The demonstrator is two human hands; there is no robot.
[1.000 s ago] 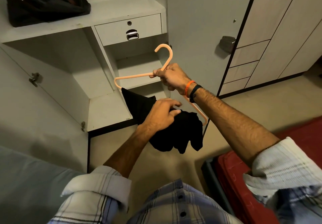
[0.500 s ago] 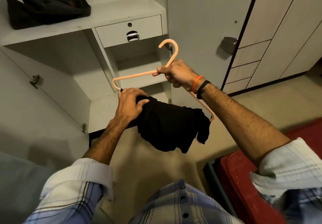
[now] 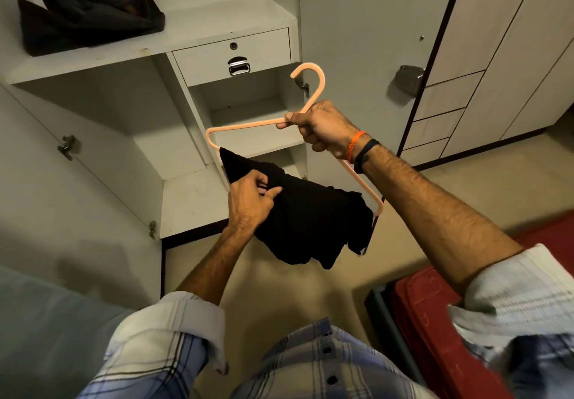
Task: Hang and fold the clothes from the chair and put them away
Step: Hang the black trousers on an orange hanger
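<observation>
Before the open wardrobe (image 3: 192, 199), the left hand (image 3: 250, 204) bunches a limp black garment (image 3: 310, 218), light and soft, draped over a stiff peach hanger (image 3: 248, 125); the right hand (image 3: 323, 129) closes its grip at the hanger's neck, the sensible hold.

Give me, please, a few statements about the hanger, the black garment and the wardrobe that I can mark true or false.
1. The right hand grips the hanger just below its hook. True.
2. The left hand hangs free and touches nothing. False: it pinches the black garment near the hanger's left corner.
3. The hanger is blue. False: it is a pale peach orange.
4. A dark bundle of cloth lies on the upper wardrobe shelf. True.
5. The drawer under that shelf is pulled wide open. False: it is closed.
</observation>
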